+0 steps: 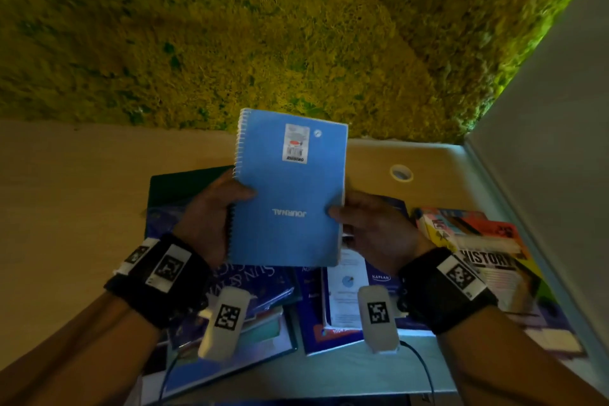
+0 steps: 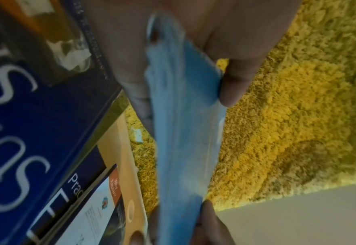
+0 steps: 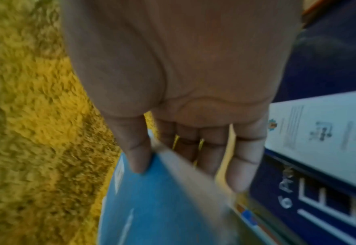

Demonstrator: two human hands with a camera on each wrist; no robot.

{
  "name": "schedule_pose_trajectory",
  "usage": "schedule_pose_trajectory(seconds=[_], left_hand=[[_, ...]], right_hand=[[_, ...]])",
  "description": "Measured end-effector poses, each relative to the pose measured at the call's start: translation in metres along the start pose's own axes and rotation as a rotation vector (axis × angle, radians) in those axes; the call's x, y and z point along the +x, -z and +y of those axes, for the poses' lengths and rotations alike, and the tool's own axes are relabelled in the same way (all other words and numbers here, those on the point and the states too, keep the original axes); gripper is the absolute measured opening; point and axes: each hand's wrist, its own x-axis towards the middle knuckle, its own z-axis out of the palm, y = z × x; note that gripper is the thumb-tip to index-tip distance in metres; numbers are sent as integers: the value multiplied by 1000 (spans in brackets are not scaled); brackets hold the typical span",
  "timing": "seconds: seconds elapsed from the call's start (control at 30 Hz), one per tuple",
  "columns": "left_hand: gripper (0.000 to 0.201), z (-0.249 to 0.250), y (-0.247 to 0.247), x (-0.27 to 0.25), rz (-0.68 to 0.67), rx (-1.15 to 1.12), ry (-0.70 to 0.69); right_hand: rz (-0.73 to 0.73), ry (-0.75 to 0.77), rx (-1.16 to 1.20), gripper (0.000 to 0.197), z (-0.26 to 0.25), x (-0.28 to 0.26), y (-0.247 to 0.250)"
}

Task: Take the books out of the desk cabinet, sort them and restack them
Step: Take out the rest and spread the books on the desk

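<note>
A light blue spiral-bound journal [image 1: 290, 188] is held up in front of me, upside down, with a barcode sticker near its far end. My left hand [image 1: 214, 211] grips its spiral edge, thumb on the cover. My right hand [image 1: 369, 224] pinches the opposite page edge between thumb and fingers. In the left wrist view the journal [image 2: 185, 132] shows edge-on between thumb and fingers. The right wrist view has my thumb on the blue cover [image 3: 162, 207], fingers behind the pages. Below lie several books: a dark blue one [image 1: 250, 287], a Kaplan book [image 1: 349, 300] and a history book [image 1: 491, 267].
The books lie spread on a light wooden desk [image 1: 66, 201] with a round cable hole [image 1: 401, 172]. A yellow-green mossy wall [image 1: 263, 26] rises behind it. A pale panel [image 1: 553, 142] stands at the right. Cables run off the wrist cameras near the front edge.
</note>
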Motion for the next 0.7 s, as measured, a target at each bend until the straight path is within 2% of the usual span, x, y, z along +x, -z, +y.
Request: schedule_pose_trajectory(seconds=[0.07,0.1,0.13,0.17,0.2,0.27,0.3,0.33,0.37,0.4,0.43,0.5,0.57,0.6,0.7], left_hand=[[54,5,3,0,-48,69,-105],[53,8,4,1,-66,155,-171],[46,11,0,-1,-62,278,-216],[30,13,-6,-3,-81,404,-251],[13,16,-14,-6,-113,503,-282],[21,10,-19,1,-52,562,-363],[29,7,-22,9,14,475,-360],[44,4,-25,17,82,345,-290],[57,2,-30,22,87,222,-191],[63,-2,-33,29,100,161,-131],[64,-7,-37,36,112,201,-98],[55,-14,-45,43,152,438,-168],[56,-22,-54,56,166,924,-261],[56,-26,-57,62,149,1055,-252],[44,-37,-69,78,180,1113,-175]], right_hand=[[113,118,-112,23,-5,-1,-2],[182,172,-169,26,-7,-1,0],[257,200,-184,31,-10,-1,1],[295,207,-162,26,-10,1,5],[288,211,-113,18,-11,3,8],[251,191,28,30,-10,6,16],[217,161,100,36,-7,10,22],[189,150,133,42,-5,13,29],[156,139,163,46,-2,15,35],[132,98,219,46,2,18,43],[105,42,294,44,4,20,48],[85,-2,308,45,5,28,63],[112,9,231,58,1,40,84],[129,16,215,63,-5,45,96],[225,25,175,58,-20,71,139]])
